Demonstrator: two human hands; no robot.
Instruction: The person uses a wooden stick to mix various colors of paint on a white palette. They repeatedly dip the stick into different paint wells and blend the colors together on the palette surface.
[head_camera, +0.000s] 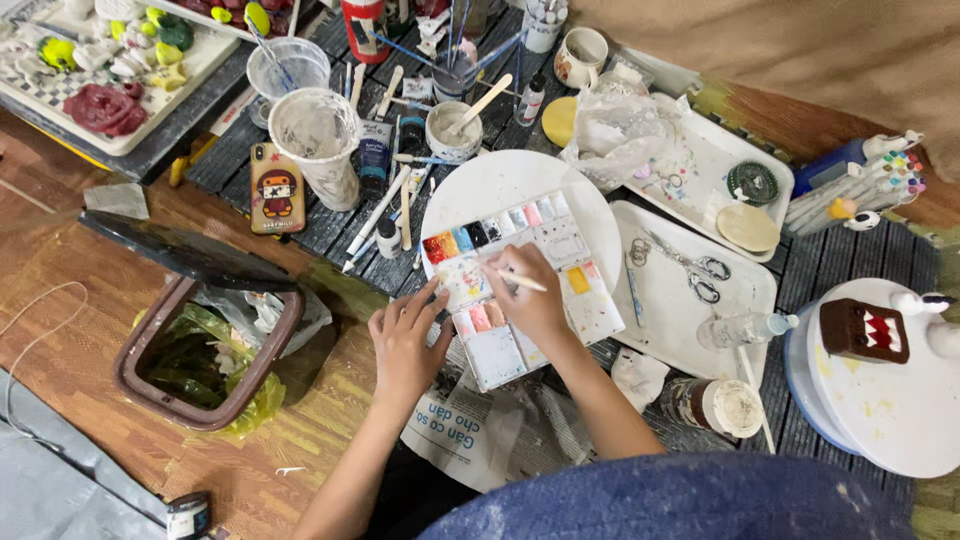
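Note:
My right hand (537, 298) grips a thin paintbrush (505, 276), its tip resting on the mixing area of an open watercolour palette (590, 300) with rows of coloured pans. My left hand (405, 345) lies flat with spread fingers at the palette's left edge, steadying it. The palette sits partly on a round white board (500, 185) and partly on newspaper (470, 425) on a dark slatted table.
Paint-stained cups (318, 140), brushes and tubes crowd the table's back. A phone (277, 187) lies left of them. White trays hold scissors (700, 272) and a spray bottle (745, 328). An open bin with a green liner (205, 355) stands on the floor left. A brown figurine (865, 330) sits on a round stand.

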